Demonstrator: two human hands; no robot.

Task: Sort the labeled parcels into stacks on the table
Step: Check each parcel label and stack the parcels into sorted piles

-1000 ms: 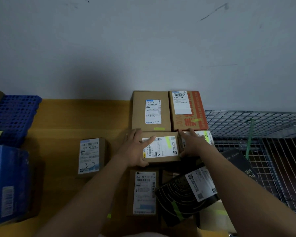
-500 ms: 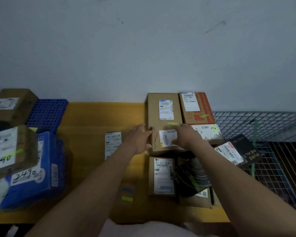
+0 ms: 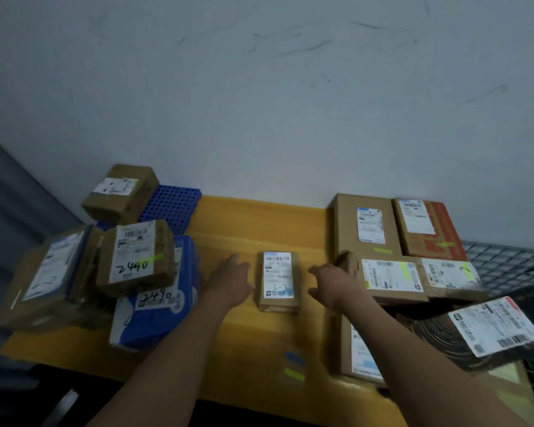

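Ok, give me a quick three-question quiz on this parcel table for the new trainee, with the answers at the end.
1. True or false: the small parcel marked 3-3 lies on top of the blue parcel.
2. Which number is handwritten on the brown parcel lying over the blue parcel? A) 2440 B) 1180 C) 7750
3. What colour is the crate behind the left pile?

Key: 1 false, it lies alone on the yellow table, between the left hand and the right hand. 2 A. 3 blue.
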